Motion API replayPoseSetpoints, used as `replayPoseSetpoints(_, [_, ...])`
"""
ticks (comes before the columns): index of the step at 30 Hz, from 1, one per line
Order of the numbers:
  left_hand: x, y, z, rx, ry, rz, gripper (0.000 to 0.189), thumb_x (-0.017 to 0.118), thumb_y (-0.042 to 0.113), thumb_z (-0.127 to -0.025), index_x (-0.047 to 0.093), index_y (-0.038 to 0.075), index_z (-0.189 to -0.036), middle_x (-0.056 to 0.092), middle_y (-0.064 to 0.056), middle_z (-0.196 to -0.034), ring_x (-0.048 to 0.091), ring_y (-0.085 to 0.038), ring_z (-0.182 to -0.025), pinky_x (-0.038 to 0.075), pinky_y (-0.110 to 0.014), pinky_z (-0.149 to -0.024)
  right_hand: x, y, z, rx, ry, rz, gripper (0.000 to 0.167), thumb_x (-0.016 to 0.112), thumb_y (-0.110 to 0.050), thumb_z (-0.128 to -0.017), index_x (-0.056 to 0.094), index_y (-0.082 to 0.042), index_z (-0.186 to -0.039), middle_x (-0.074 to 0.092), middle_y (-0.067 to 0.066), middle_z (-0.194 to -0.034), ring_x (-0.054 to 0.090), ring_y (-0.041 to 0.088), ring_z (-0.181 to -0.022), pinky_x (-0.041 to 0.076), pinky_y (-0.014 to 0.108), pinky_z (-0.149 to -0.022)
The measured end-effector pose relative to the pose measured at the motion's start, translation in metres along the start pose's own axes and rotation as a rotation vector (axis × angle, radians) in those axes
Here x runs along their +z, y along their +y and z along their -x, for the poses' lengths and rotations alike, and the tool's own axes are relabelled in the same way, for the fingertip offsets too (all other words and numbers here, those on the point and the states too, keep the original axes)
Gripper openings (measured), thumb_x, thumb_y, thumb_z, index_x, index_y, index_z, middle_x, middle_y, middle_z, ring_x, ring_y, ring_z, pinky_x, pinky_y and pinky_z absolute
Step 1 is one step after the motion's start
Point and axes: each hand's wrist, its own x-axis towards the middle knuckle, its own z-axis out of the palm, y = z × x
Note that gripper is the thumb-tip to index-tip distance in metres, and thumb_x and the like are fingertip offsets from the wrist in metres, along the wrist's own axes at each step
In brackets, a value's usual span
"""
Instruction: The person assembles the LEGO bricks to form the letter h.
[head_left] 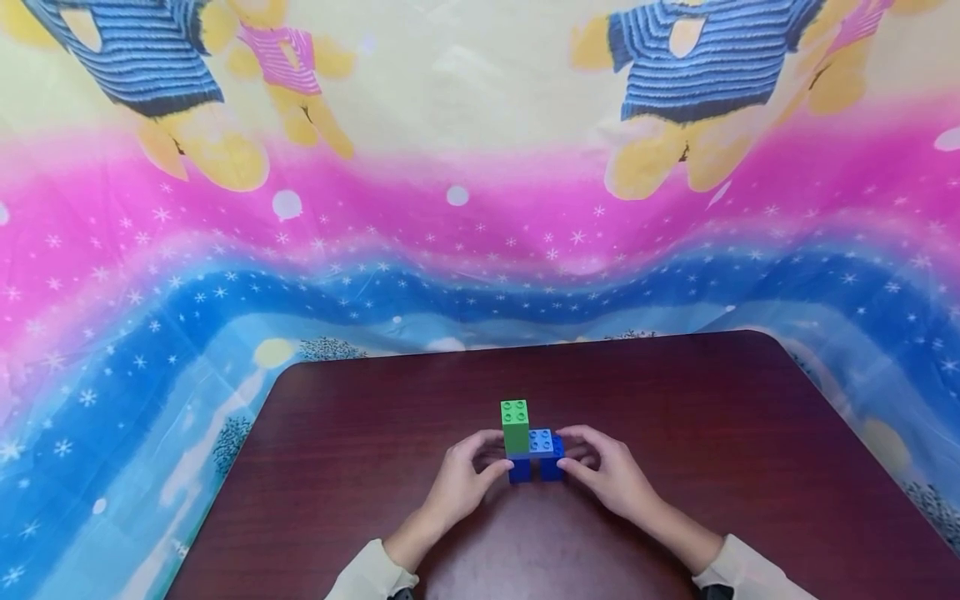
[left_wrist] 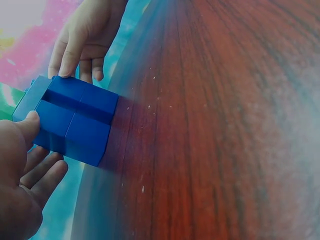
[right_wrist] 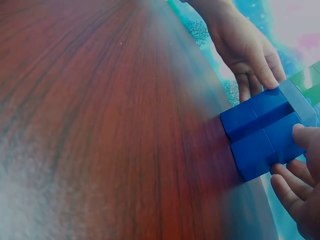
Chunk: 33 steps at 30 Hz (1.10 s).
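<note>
A small structure of toy building blocks stands upright on the table between the two hands. Two dark blue block columns [left_wrist: 75, 125] form its legs, with a narrow gap between them. Across their tops lies a lighter blue block [head_left: 541, 441], and a green block stack [head_left: 515, 427] rises from its left end. The left hand [head_left: 467, 477] grips the left side, its thumb on the near face of the left column. On the opposite side, the right hand [head_left: 611, 468] holds the right column with thumb in front and fingers behind. Far-side fingertips are partly hidden in the head view.
The dark reddish-brown wooden table [head_left: 360, 442] has rounded far corners. Behind it hangs a colourful printed cloth [head_left: 457, 242] with bears and snowflakes, reaching down around the table's far and side edges.
</note>
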Motion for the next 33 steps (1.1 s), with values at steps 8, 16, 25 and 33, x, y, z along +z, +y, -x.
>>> replayPoseSetpoints(8, [0.002,-0.001,-0.001,-0.004,0.012,-0.013,0.032,0.074,0.013,-0.095,0.066,0.004,-0.124,0.072,-0.01,-0.111,0.072,-0.023,-0.099,0.06,-0.032,-0.085,0.001,0.0,-0.003,0.039,-0.002,-0.019,0.037,0.077,-0.011,-0.091,0.067,-0.011,-0.126,0.072,0.004,-0.108,0.07,0.009,-0.087,0.059,0.024,-0.075])
replayPoseSetpoints(16, [0.005,-0.002,-0.006,-0.022,0.045,-0.052,0.036,0.073,0.016,-0.096,0.063,0.004,-0.129,0.071,-0.008,-0.111,0.071,-0.019,-0.097,0.059,-0.028,-0.083,0.005,0.001,-0.007,0.053,0.02,0.004,0.045,0.078,-0.005,-0.089,0.065,-0.01,-0.132,0.071,0.004,-0.108,0.069,0.011,-0.088,0.059,0.024,-0.076])
replayPoseSetpoints(25, [0.01,-0.003,-0.014,-0.053,0.122,-0.008,0.051,0.076,0.012,-0.093,0.057,0.005,-0.14,0.065,-0.009,-0.121,0.072,-0.018,-0.096,0.059,-0.025,-0.083,0.009,0.002,-0.009,0.057,0.015,0.021,0.058,0.077,0.002,-0.088,0.058,-0.007,-0.142,0.067,0.007,-0.112,0.067,0.015,-0.091,0.058,0.023,-0.076])
replayPoseSetpoints(33, [0.013,-0.014,-0.017,-0.013,0.07,-0.048,0.056,0.074,0.009,-0.094,0.052,-0.005,-0.144,0.059,-0.013,-0.122,0.067,-0.026,-0.105,0.059,-0.026,-0.082,0.012,0.003,-0.009,0.062,0.027,0.069,0.058,0.076,0.0,-0.089,0.059,-0.011,-0.143,0.065,0.006,-0.115,0.067,0.016,-0.093,0.058,0.022,-0.077])
